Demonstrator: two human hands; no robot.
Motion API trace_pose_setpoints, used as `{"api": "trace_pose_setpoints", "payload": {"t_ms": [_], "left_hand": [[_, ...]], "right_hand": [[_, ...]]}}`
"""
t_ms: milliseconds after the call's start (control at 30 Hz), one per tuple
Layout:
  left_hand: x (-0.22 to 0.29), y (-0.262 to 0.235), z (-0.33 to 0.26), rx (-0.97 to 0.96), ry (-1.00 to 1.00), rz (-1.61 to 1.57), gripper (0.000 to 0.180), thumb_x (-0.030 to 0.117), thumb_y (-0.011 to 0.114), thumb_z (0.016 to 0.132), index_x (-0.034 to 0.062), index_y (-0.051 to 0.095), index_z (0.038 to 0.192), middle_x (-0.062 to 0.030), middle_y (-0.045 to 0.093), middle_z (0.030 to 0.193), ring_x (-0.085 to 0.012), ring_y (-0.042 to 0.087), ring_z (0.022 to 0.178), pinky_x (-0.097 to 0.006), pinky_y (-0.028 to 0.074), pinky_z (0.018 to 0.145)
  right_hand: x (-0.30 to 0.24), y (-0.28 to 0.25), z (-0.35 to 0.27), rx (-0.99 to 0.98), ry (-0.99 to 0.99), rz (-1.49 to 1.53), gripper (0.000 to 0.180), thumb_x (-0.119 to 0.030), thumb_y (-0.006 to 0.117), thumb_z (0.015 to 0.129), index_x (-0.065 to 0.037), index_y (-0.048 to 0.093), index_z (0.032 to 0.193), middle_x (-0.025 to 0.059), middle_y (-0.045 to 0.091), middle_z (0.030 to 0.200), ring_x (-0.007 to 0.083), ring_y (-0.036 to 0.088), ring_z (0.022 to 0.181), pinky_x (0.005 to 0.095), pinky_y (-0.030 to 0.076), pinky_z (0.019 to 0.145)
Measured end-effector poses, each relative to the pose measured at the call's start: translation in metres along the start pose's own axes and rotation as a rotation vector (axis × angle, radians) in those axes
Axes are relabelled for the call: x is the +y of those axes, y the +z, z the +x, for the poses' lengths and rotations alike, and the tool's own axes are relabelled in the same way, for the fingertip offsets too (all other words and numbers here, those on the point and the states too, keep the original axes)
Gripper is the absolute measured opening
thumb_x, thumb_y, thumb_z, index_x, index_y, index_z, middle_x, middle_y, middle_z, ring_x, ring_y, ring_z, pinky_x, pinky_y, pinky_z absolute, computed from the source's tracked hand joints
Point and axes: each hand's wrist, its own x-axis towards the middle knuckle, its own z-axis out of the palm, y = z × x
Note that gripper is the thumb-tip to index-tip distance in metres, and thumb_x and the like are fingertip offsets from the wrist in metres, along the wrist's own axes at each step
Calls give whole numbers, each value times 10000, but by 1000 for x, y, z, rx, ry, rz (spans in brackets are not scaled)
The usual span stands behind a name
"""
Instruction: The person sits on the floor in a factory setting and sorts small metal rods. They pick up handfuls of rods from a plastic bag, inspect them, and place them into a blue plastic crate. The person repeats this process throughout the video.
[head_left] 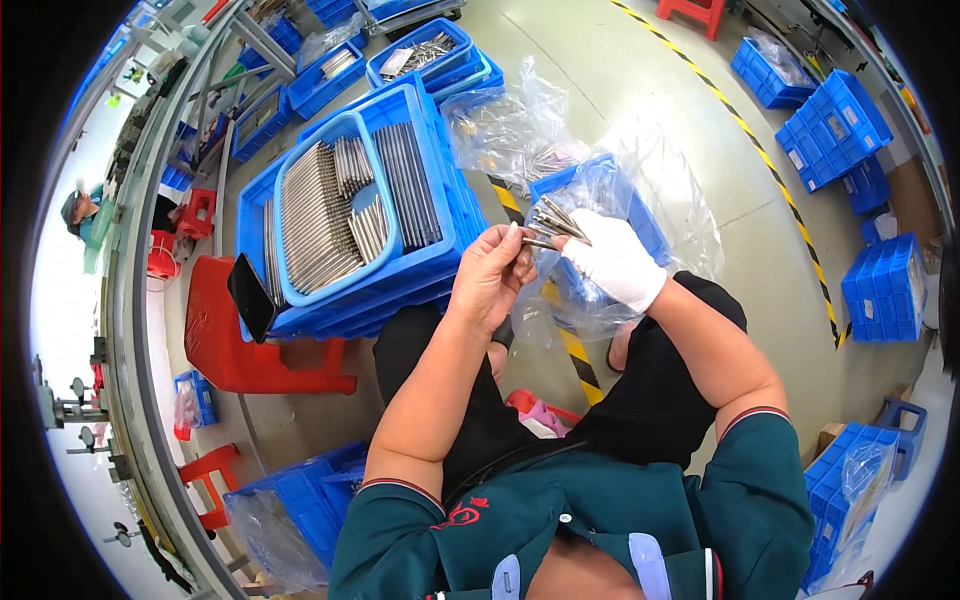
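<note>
Gripping a fanned bundle of thin metal rods (pixel 553 222), the gloved right hand (pixel 612 262) is clamped around their lower ends, just above the person's knees. The bare left hand (pixel 490 275) meets it from the left, thumb and fingers pinched on one rod at the bundle's tip, so the two hands nearly touch. Right behind the hands sits a blue bin (pixel 598 205) lined with a clear bag (pixel 680 200), whose loose plastic billows up around the rods and hides most of the bin's inside. A second crumpled bag (pixel 500 125) lies just beyond it on the floor. To the left, near the left hand, a stack of blue crates (pixel 445 215) rests on a red stool (pixel 215 345); the top tray (pixel 385 245) holds rows of laid-flat rods. A dark phone (pixel 250 297) leans against the stack's lower left corner. Further back another crate (pixel 420 55) holds more metal parts. A yellow-black floor stripe (pixel 770 170) runs diagonally on the right, with more blue bins (pixel 835 125) well apart beyond it.
</note>
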Motion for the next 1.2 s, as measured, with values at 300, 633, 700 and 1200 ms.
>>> {"api": "trace_pose_setpoints", "payload": {"t_ms": [300,633,700,1200], "left_hand": [[5,4,-2,92,40,286,136,143,619,886,10,594,871,-52,584,705,-117,523,584,-276,459,570],[13,9,-6,313,340,679,188,166,604,901,-19,619,881,-28,571,672,-69,507,564,-204,428,532],[17,10,-6,259,306,574,201,173,613,898,-28,617,880,-10,539,649,-59,461,536,-198,377,496],[14,9,-6,101,90,389,168,156,678,849,-2,622,842,-9,559,665,-78,482,555,-225,399,518]], "right_hand": [[4,2,-5,65,-142,-198,209,-255,550,871,-52,519,902,179,582,760,371,580,712,424,449,629],[3,-1,-5,26,-55,-119,254,-296,536,881,-41,526,881,189,589,777,376,580,742,425,446,654],[-2,-7,-5,-20,-3,-38,270,-304,539,880,-34,537,875,193,587,776,378,574,738,422,439,654],[0,-4,-7,-78,-1,40,256,-264,580,861,-10,559,884,160,538,678,259,506,605,352,416,602]]}}
